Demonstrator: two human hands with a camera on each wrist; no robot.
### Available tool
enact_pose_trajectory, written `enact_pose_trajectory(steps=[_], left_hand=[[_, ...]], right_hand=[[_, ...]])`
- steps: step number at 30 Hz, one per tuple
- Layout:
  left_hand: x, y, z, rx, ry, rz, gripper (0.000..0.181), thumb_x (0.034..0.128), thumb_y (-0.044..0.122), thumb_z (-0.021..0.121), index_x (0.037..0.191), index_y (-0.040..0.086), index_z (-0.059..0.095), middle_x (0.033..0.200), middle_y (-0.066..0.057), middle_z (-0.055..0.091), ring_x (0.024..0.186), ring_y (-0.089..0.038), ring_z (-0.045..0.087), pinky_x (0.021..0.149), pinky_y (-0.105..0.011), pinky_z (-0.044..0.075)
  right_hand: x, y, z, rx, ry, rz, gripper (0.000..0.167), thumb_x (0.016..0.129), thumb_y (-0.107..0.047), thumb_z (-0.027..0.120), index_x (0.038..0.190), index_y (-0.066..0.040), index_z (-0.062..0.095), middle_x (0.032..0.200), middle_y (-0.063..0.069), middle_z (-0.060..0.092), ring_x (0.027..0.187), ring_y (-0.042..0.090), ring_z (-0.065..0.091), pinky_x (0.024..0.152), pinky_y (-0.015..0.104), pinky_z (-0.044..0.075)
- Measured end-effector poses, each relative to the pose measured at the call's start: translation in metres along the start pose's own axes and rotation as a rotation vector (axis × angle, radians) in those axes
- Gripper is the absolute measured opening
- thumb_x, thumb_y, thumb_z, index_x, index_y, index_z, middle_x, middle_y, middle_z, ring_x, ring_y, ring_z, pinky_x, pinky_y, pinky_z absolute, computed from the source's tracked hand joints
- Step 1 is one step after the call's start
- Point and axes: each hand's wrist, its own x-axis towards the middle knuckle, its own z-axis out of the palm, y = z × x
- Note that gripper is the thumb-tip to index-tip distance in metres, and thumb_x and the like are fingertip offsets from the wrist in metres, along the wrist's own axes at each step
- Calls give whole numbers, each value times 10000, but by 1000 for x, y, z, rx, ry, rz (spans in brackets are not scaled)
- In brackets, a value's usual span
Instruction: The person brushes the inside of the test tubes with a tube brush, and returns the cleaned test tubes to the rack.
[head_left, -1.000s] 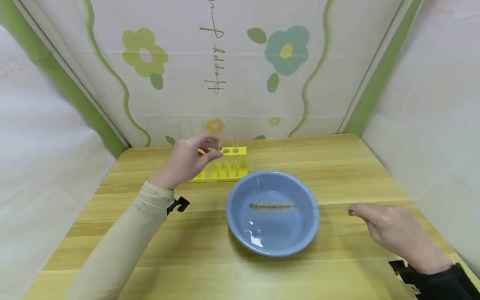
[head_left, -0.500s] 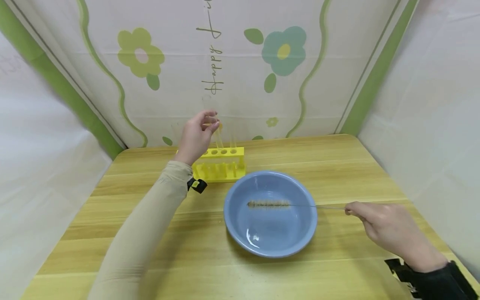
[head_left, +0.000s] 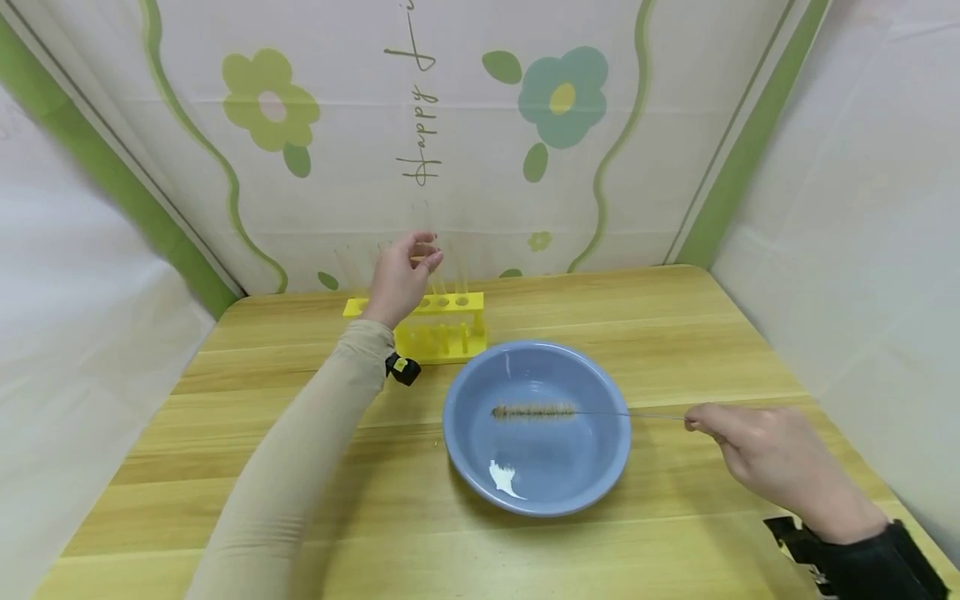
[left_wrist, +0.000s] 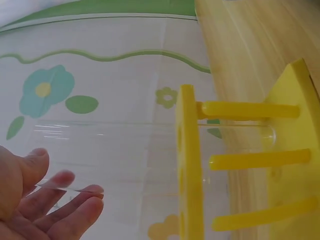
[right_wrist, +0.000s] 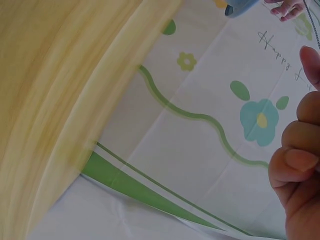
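At the back of the table my left hand point(head_left: 402, 279) holds a clear test tube above a yellow test tube rack point(head_left: 442, 359). In the left wrist view the tube's glass point(left_wrist: 70, 189) shows faintly between thumb and fingers; its lower end is hard to make out. Another clear tube point(left_wrist: 270, 136) stands in the rack there, between yellow pegs. My right hand point(head_left: 772, 454) grips the thin wire handle of a test tube brush point(head_left: 534, 412). The brush's bristled head is over the blue basin point(head_left: 540, 479). Only curled fingers point(right_wrist: 302, 132) appear in the right wrist view.
The basin sits in the middle of the wooden table point(head_left: 375, 533), just in front of the rack. More clear tubes rise from the rack, partly hidden by my left hand. A flower-printed cloth point(head_left: 337, 192) hangs behind the table's back edge.
My left hand has risen from the rack with the test tube, then sunk slightly and shifted a little to the right. The right hand and brush stay nearly still.
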Motion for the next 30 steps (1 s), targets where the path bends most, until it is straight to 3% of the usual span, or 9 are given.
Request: enact_pose_trajectory(steps=[5,11,20,30], left_hand=[[-2,-9,6,-22,-27,-26,375,984,191,624,1346,116,569,1146,-56,663,932,-230,658,723,-354,581],[-5,-19,13,-9,-28,-14,342,985,144,626,1319,87,579,1124,-71,637,958,-307,654,780,-366,571],[-11,-36,24,23,-70,-73,355,990,152,619,1337,93,570,1136,-60,624,976,-246,636,797,-366,563],[-13,-40,31,22,-64,-83,395,984,168,632,1364,94,553,1129,-74,622,1027,-248,624,813,-360,562]], right_hand=[[0,-1,2,3,-3,-1,429,1094,-327,328,918,-137,669,797,-43,737,578,131,678,399,177,430],[0,-2,3,18,-12,11,435,1096,-313,314,920,-134,669,808,-34,741,552,116,656,383,158,393],[0,-3,4,30,-36,27,457,1098,-308,288,925,-129,671,815,-34,740,568,120,661,378,136,360],[-3,-4,6,37,-31,30,452,1097,-328,307,906,-139,670,792,-45,735,545,100,647,368,124,332]])
